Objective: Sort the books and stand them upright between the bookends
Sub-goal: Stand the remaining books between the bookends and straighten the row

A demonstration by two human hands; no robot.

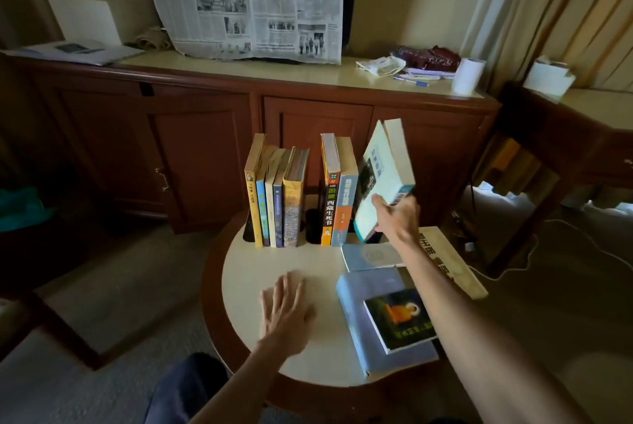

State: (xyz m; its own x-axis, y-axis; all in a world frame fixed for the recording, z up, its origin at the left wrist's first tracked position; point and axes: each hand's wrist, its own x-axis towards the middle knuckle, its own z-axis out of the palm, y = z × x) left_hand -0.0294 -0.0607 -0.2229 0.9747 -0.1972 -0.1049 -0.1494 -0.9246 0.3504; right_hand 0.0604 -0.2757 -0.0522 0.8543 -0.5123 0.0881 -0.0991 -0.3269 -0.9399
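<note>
Pale blue book (383, 180), gripped at its lower edge by the right hand (397, 218), rises above that hand just right of two upright books (339, 190). Its long axis runs near vertical, top tilted rightward. The left hand (286, 310) lies flat, fingers spread, on the round table (274, 266).
</note>
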